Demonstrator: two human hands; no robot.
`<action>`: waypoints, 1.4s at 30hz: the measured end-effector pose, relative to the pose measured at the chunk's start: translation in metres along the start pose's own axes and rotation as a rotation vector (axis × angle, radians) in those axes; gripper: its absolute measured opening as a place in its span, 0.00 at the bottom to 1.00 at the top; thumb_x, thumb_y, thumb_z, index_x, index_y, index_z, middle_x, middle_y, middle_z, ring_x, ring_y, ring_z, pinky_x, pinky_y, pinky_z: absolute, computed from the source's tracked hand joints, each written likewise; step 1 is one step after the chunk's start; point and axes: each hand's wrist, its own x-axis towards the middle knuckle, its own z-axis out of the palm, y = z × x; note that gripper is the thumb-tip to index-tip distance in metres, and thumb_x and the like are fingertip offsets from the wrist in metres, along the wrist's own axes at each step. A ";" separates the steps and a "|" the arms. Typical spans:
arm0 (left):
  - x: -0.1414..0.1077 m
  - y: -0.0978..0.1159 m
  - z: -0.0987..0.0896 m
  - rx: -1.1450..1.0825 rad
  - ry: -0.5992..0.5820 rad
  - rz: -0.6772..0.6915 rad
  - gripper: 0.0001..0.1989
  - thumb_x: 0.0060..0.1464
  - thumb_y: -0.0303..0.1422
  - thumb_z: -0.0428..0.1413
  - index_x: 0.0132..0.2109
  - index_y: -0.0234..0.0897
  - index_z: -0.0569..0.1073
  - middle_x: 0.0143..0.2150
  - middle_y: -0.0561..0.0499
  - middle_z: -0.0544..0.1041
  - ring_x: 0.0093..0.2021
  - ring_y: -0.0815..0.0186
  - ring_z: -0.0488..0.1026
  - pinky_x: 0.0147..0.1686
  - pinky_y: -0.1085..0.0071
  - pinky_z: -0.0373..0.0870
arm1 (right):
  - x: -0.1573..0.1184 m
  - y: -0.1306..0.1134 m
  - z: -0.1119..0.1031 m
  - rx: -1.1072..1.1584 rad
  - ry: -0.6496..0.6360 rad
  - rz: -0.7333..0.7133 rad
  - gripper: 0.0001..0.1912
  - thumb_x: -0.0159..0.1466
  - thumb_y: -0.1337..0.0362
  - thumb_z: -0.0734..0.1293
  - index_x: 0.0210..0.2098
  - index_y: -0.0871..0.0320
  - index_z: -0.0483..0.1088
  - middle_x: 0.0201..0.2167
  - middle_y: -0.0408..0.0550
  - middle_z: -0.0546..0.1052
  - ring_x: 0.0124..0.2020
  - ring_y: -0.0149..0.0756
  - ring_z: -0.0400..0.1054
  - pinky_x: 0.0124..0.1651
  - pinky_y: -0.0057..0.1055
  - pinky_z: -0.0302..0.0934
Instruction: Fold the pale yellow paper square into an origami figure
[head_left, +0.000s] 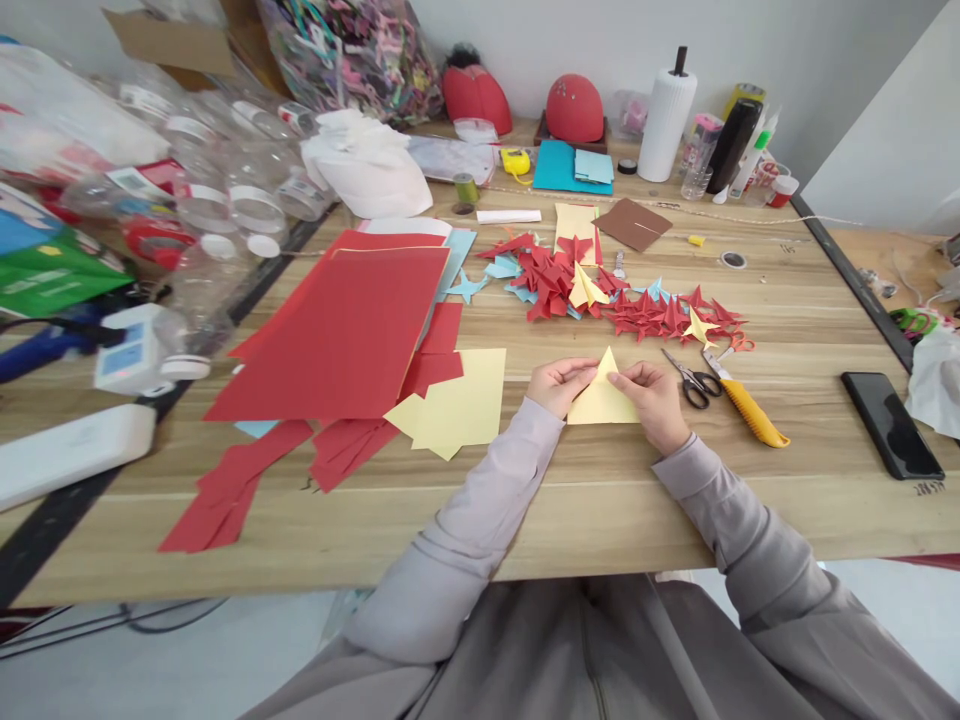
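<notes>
Between my two hands is a yellow sheet of paper [602, 405], folded to a triangle with its point away from me. My left hand [559, 386] pinches its left side near the top. On the opposite edge, my right hand [651, 398] grips it with the thumb on the paper. Black-handled scissors [699, 386] and a yellow utility knife [754, 412] lie just right of my right hand. Left of my left hand are flat yellow paper pieces [469, 400]. Beyond the hands spreads a pile of folded red paper stars [551, 280], with some blue and yellow ones.
Large red sheets [337, 330] and red strips [225, 495] cover the left of the table. Plastic bottles [202, 285] crowd the far left. A black phone [891, 425] lies at the right. A white cylinder [666, 125] and a yellow tape measure [515, 161] stand at the back.
</notes>
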 end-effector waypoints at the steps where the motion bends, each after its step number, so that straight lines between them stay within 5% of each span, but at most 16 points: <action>1: 0.000 0.000 0.000 0.011 -0.001 0.009 0.23 0.31 0.42 0.68 0.36 0.33 0.79 0.33 0.46 0.81 0.32 0.64 0.76 0.36 0.68 0.71 | 0.000 0.000 0.000 -0.009 0.006 -0.007 0.19 0.40 0.54 0.77 0.20 0.58 0.67 0.17 0.40 0.73 0.18 0.28 0.63 0.22 0.26 0.57; 14: 0.003 -0.008 -0.002 -0.003 -0.001 -0.031 0.26 0.28 0.41 0.70 0.37 0.32 0.79 0.31 0.45 0.81 0.30 0.62 0.77 0.34 0.66 0.73 | -0.002 -0.001 0.000 -0.041 0.013 -0.021 0.21 0.40 0.51 0.77 0.20 0.57 0.67 0.18 0.41 0.73 0.19 0.29 0.63 0.22 0.27 0.56; 21: 0.006 -0.010 -0.004 -0.049 0.023 -0.045 0.27 0.24 0.40 0.71 0.36 0.32 0.79 0.30 0.46 0.81 0.29 0.62 0.77 0.34 0.64 0.74 | 0.000 -0.003 -0.002 0.075 -0.040 0.002 0.18 0.48 0.50 0.72 0.18 0.57 0.67 0.17 0.39 0.70 0.20 0.27 0.61 0.24 0.26 0.56; 35: 0.002 -0.002 -0.003 -0.007 0.031 -0.012 0.22 0.24 0.38 0.71 0.30 0.32 0.79 0.26 0.47 0.80 0.25 0.65 0.75 0.30 0.68 0.72 | -0.001 -0.005 -0.006 0.072 -0.102 0.005 0.19 0.43 0.55 0.77 0.30 0.55 0.69 0.20 0.38 0.75 0.20 0.30 0.67 0.25 0.27 0.61; 42: 0.004 -0.007 -0.003 -0.049 0.023 -0.044 0.24 0.23 0.39 0.71 0.33 0.32 0.79 0.27 0.46 0.80 0.26 0.63 0.76 0.31 0.66 0.73 | -0.001 -0.006 -0.004 0.123 -0.100 0.069 0.17 0.46 0.51 0.75 0.26 0.56 0.71 0.19 0.39 0.74 0.19 0.29 0.66 0.23 0.26 0.60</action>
